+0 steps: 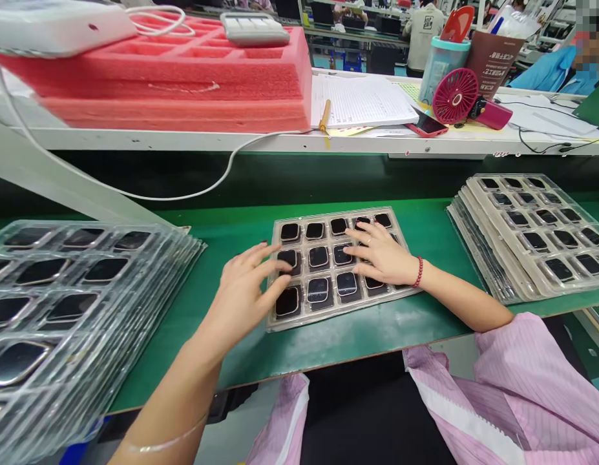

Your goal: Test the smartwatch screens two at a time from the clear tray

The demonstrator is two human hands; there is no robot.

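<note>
A clear plastic tray [338,310] lies on the green mat in front of me, its pockets holding several dark square glass pieces with rounded corners, such as this watch-like screen [318,257]. My left hand [248,281] is over the tray's left edge, fingers apart, with fingertips by the pieces in the left column. Over the right part of the tray, my right hand [381,253] is spread with its fingers stretched across the pockets; it hides some of the pieces there. Neither hand shows anything held. Whether the fingertips touch the pieces, I cannot tell.
A tall stack of filled clear trays [86,310] stands at the left, and another stack [536,239] at the right. Above the mat runs a white shelf [260,139] carrying red foam [183,90], papers [362,100], a phone [428,124] and a pink fan [455,97]. A white cable [183,197] hangs below it.
</note>
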